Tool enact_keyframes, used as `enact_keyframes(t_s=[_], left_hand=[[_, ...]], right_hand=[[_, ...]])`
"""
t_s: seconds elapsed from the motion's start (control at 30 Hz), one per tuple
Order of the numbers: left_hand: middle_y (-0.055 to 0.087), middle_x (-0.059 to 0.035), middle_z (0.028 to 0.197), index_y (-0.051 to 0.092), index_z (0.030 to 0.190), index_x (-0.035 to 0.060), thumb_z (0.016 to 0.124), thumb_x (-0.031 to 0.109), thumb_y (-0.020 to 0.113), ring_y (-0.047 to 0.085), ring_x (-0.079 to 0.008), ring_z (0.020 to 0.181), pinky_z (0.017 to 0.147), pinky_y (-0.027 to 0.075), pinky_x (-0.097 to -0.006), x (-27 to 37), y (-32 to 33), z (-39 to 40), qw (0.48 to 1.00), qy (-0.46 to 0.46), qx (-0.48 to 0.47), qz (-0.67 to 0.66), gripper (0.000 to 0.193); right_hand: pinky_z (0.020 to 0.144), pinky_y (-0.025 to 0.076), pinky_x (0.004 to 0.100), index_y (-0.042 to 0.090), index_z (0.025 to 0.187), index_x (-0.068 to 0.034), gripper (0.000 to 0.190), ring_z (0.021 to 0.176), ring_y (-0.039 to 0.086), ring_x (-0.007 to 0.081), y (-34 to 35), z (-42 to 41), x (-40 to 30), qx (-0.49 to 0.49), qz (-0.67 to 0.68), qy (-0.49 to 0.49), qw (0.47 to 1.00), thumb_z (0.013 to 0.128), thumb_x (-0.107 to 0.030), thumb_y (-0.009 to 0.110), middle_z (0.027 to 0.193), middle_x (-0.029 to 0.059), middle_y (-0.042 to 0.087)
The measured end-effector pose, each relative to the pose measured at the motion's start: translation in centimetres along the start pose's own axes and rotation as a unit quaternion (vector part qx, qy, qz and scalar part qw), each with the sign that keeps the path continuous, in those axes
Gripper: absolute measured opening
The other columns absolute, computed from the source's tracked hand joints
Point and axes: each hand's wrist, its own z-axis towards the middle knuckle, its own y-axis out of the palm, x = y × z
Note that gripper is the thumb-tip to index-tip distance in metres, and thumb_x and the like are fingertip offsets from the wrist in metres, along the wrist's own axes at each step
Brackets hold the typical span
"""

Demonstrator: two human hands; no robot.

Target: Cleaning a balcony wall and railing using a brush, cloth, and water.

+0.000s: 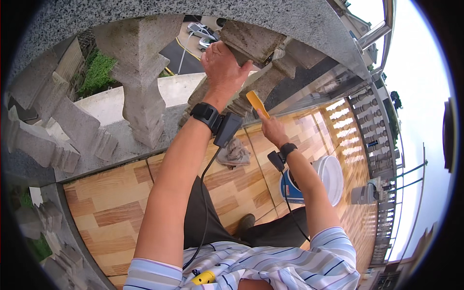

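Before me stands a stone balustrade. My left hand (223, 67) is up at a weathered stone baluster (250, 40), its thumb spread and its fingers curled over the far side, where their tips are hidden. In my right hand (274, 128) is a yellow brush (256, 103), held by its lower end and pointing up toward the foot of the neighbouring baluster (270, 81). Whether the brush touches the stone is hard to tell. A crumpled, dirty rag (235, 153) lies on the tiled floor (250, 181) below my hands.
A granite rail (152, 9) arches overhead. Another baluster (143, 79) stands to the left. A blue and white bucket (331, 181) is beside my right forearm, with a grey bucket (362, 195) farther off. Cables run from the wrist devices (228, 128). Parked cars (203, 32) are far below.
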Motion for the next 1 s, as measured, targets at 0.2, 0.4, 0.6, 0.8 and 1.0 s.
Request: enact_keyframes(t_s=[0.2,0.4,0.6,0.8,1.0], left_hand=[[0.049,-0.0187,0.109,0.044,0.107,-0.0021,0.065,0.037,0.076,0.044,-0.0361,0.112,0.098,0.03,-0.0513,-0.8,-0.8,-0.4,1.0,-0.01,0.022,0.005,0.066],[0.052,-0.0166,0.106,0.046,0.108,-0.0014,0.065,0.038,0.073,0.047,-0.0361,0.107,0.09,0.035,-0.0515,1.1,0.2,-0.3,0.999,0.024,0.03,-0.008,0.064],[0.052,-0.0179,0.104,0.046,0.105,-0.0017,0.066,0.038,0.073,0.047,-0.0374,0.107,0.088,0.036,-0.0512,-1.1,-0.8,-0.3,1.0,-0.004,0.016,0.018,0.062],[0.052,-0.0181,0.102,0.046,0.104,-0.0019,0.065,0.038,0.072,0.047,-0.038,0.106,0.088,0.037,-0.0507,0.4,0.5,-0.4,0.999,0.009,0.035,0.006,0.061],[0.052,-0.0192,0.102,0.047,0.103,-0.002,0.065,0.037,0.072,0.047,-0.0381,0.105,0.088,0.038,-0.0506,-0.9,-0.6,-0.7,0.999,0.018,0.01,0.032,0.06]], right_hand=[[0.055,0.05,0.0484,0.036,0.142,-0.029,0.055,0.063,0.06,0.0378,-8.9,1.4,0.1,0.142,0.034,-0.002,0.989,0.089,-0.02,0.052,0.082,0.0183,0.055],[0.054,0.05,0.0481,0.033,0.142,-0.038,0.061,0.063,0.061,0.0387,2.8,0.0,4.3,0.085,-0.007,0.014,0.996,0.088,-0.02,0.053,0.08,0.017,0.055],[0.053,0.05,0.0458,0.036,0.141,-0.034,0.06,0.061,0.06,0.0361,-2.6,1.5,3.2,0.128,0.036,-0.056,0.99,0.086,-0.017,0.055,0.077,0.0153,0.054],[0.054,0.051,0.0465,0.037,0.14,-0.037,0.064,0.06,0.06,0.0346,0.6,0.2,9.1,0.125,0.006,-0.05,0.991,0.084,-0.016,0.058,0.075,0.0143,0.052],[0.055,0.052,0.046,0.036,0.141,-0.037,0.064,0.061,0.06,0.0347,0.6,0.1,4.6,0.105,0.076,-0.058,0.99,0.084,-0.017,0.057,0.076,0.0145,0.054]])
